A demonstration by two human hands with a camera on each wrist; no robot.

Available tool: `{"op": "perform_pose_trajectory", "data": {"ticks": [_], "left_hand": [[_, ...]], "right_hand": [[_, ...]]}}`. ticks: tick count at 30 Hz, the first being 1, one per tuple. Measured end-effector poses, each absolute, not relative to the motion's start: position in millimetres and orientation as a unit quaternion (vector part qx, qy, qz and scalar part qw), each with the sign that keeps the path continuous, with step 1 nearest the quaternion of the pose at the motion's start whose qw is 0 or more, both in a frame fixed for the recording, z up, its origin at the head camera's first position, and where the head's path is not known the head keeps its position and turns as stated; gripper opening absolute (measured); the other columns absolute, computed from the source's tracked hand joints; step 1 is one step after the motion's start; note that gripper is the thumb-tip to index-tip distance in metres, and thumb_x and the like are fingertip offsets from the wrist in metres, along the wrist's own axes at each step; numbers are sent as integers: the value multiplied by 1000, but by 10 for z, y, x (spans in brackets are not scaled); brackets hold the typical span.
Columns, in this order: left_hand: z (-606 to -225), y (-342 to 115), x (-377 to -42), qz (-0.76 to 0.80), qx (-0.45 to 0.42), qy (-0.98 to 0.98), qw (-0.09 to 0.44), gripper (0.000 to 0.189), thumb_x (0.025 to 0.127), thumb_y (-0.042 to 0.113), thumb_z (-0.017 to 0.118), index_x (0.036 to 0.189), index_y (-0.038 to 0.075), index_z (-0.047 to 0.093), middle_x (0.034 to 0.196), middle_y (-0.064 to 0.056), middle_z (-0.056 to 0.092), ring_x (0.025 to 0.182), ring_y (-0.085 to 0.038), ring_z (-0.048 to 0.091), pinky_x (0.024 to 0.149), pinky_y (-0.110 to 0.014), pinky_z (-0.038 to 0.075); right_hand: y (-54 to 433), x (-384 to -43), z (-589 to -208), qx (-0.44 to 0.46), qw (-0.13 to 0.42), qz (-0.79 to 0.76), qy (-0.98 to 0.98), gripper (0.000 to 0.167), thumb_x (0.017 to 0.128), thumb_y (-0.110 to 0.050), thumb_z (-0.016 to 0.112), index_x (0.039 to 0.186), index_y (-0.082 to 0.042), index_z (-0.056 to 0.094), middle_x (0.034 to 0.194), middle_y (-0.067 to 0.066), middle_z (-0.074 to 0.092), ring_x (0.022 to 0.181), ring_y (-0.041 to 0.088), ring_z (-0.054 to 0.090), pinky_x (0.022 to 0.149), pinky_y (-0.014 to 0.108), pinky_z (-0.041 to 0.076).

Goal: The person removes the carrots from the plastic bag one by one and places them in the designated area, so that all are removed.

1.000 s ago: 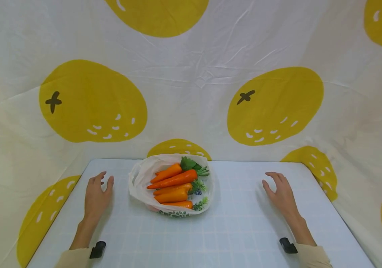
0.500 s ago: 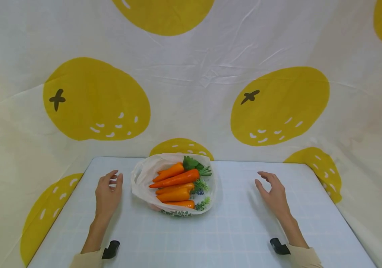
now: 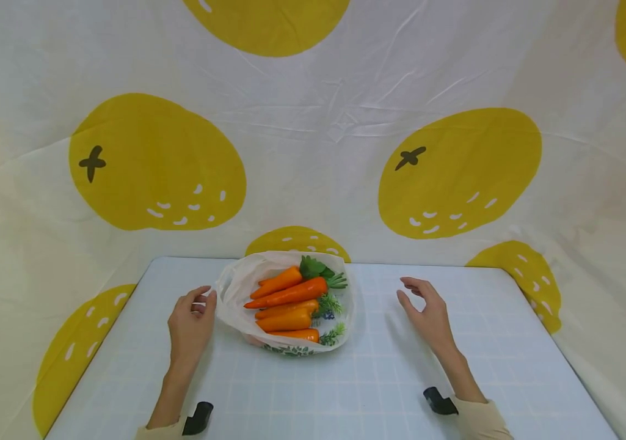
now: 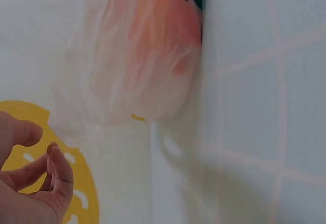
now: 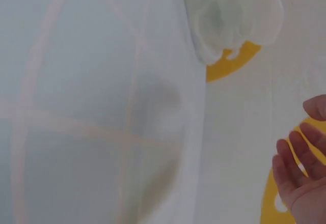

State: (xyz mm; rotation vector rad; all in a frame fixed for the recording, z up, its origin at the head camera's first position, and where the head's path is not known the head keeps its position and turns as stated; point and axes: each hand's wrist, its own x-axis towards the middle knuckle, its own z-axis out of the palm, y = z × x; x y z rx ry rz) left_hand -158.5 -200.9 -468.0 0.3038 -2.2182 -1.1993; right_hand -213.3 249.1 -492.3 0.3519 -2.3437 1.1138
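Observation:
A white plastic bag [image 3: 238, 318] with a green leaf print lies with its mouth spread wide. Several orange carrots [image 3: 285, 297] with green tops [image 3: 336, 281] show inside it. Close to the bag's left rim is my left hand [image 3: 192, 324], fingers loosely bent. In the left wrist view a gap separates the thumb [image 4: 25, 132] from the fingertips; whether they touch the bag's thin edge I cannot tell. My right hand [image 3: 429, 315] hovers right of the bag, apart from it, with relaxed fingers and nothing between them, as the right wrist view also shows.
The bag rests near the back edge of a pale blue checked table [image 3: 313, 397]. Behind the table hangs a white cloth [image 3: 313, 165] with large yellow fruit shapes. A black wrist device [image 3: 198, 418] is on the left wrist and another black device [image 3: 439, 401] on the right.
Both hands have moved inward: the left hand rightward to the bag's left rim, the right hand leftward toward the bag. The bag and carrots stay in place on the table.

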Motion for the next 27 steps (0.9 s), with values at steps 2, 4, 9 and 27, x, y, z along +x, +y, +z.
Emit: {"op": "perform_pose_trajectory", "data": {"ticks": [2,4,9,27], "left_hand": [[-4662,-1960,-1549,-455,121,-835,286,24,97,14,70,116,-2,73,91,-14,66,72,-2,54,65,-6,40],[-4647,-1915,-1515,-458,127,-834,280,24,96,14,71,115,-1,74,90,-14,67,70,-2,55,64,-7,41],[-4633,-1817,-1455,-474,137,-825,277,24,93,12,74,113,-1,75,90,-14,68,68,0,56,63,-7,42],[-4773,-1653,-1432,-467,179,-853,146,43,96,20,71,125,-12,65,106,-28,68,91,-41,71,83,-51,58]], "right_hand": [[2438,-2131,-4910,133,256,418,-861,32,94,-7,74,125,-2,67,119,12,69,109,29,63,97,8,40],[2385,-2129,-4891,136,252,424,-859,32,95,-8,74,125,-2,67,119,12,69,109,28,63,97,8,40],[2256,-2132,-4853,143,244,443,-851,32,95,-9,74,125,-3,68,119,13,68,109,27,63,97,9,42],[1716,-2089,-4687,198,219,471,-831,33,94,-12,75,126,-6,68,121,11,69,113,23,64,100,20,48]]}}
